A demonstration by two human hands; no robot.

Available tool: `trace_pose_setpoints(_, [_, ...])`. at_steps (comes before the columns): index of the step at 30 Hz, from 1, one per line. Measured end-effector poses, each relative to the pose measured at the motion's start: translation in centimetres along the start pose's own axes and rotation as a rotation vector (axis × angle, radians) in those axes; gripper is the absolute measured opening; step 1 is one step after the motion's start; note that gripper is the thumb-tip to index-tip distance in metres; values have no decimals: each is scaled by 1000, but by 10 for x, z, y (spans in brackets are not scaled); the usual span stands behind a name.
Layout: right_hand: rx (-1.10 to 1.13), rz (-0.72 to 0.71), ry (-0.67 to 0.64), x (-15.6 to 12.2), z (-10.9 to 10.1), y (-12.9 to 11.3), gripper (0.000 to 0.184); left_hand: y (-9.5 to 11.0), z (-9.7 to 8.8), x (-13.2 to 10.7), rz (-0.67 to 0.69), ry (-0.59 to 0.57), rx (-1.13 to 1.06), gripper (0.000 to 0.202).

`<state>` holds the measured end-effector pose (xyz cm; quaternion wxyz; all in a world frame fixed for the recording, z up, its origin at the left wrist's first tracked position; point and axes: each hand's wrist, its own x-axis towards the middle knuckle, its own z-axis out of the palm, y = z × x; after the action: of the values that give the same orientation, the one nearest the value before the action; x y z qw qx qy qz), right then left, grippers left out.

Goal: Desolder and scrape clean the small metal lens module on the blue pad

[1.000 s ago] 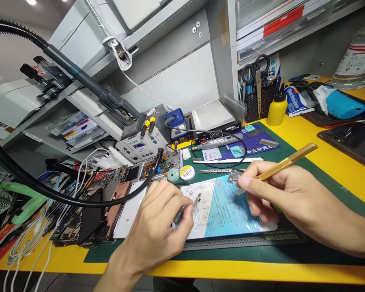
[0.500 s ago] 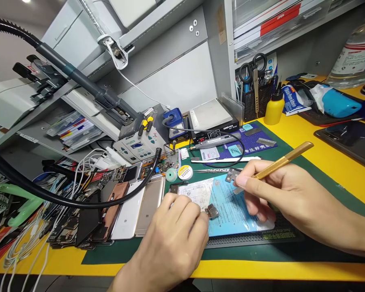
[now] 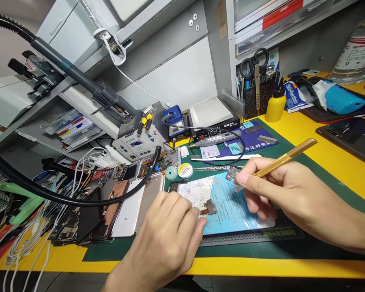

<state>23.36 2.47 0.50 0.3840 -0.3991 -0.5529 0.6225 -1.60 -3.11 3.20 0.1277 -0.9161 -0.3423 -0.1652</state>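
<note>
- Head view: one small grey module [image 3: 212,206] with a copper-coloured ribbon [image 3: 204,211] is lying near the middle of the blue-and-white sheet [image 3: 231,221], apparently loose.
- The left hand [image 3: 170,237] is hovering or resting over the sheet's near left part, just beside the ribbon; its fingers are curling, but their tips are hiding, so whether they are pinching anything, I cannot tell.
- The right hand [image 3: 284,192] is staying over the sheet's right part, fingers pinching one gold-handled knife [image 3: 287,157]; its blade is pointing down at the sheet, apart from the module.
- As for progress, the module seems to be sitting free already, and no blade work seems to be happening on it; what is left, the view is not showing.
- Counting on the sheet: one module, plus one dark metal part [image 3: 230,173] lying at its far edge, just beside the right hand's fingers.
- Left of the sheet, two phone-shaped panels are lying side by side: one white panel [image 3: 129,211], one pale gold panel [image 3: 150,200].
- Beyond the sheet, two round containers are standing together, one yellow-and-white container [image 3: 185,170] and one pale green container [image 3: 171,173]; one pair of tweezers [image 3: 208,168] and one white brush [image 3: 228,158] are lying nearby.
</note>
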Motion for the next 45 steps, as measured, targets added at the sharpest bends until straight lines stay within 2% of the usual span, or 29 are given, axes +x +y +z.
trace_pose_setpoints(9, [14, 10, -3, -3, 0, -1, 56, 4, 4, 0, -112, -73, -28, 10])
trace_pose_setpoints(18, [28, -9, -7, -1, 1, -3, 54, 6, 5, 4, -121, -73, -70, 12])
trace_pose_setpoints(24, [44, -15, -2, -2, 2, -4, 44, 4, 8, 4, -38, -8, -11, 11])
trace_pose_setpoints(33, [0, 0, 3, 1, 2, -3, 51, -1, 4, 8, 74, 96, 22, 8])
trace_pose_setpoints(39, [-152, -8, -48, 0, 4, -3, 55, 0, 5, 9, 155, 161, 89, 14])
trace_pose_setpoints(42, [-175, 22, -97, -2, 3, -4, 47, 0, 5, 10, 206, 167, 149, 15])
trace_pose_setpoints(45, [-84, 24, -149, -2, 2, -6, 32, 1, 6, 12, 238, 155, 191, 18])
